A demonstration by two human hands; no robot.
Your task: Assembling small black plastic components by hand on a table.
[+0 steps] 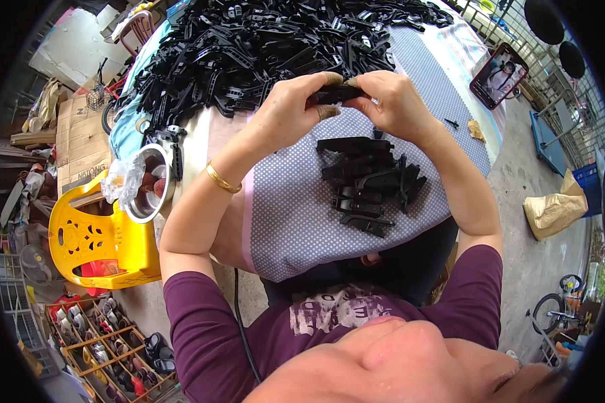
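Worktop [282, 228] draped in dotted grey-blue cloth, cluttered room around; yellow chair [81, 232] and metal bowl [141, 211] at left, phone [499, 76] tilted at right. Large heap of black pieces [269, 40] covers the far side; smaller group of similar pieces [363, 178] lies nearer the body.

Held piece [341, 93]: black, raised between both hands, just in front of the heap. Left hand [292, 104] and right hand [393, 101] each have fingers pinched shut on it, from opposite sides; brownish covers on some tips. Exact contact partly hidden; one part or two, cannot tell.

Risks (judged): uneven push could twist the piece out of the covered tips, dropping it among lookalikes. Heap seems loosely stacked; a brushing knuckle might start a slide. Low forearm sweep could scatter the near group.
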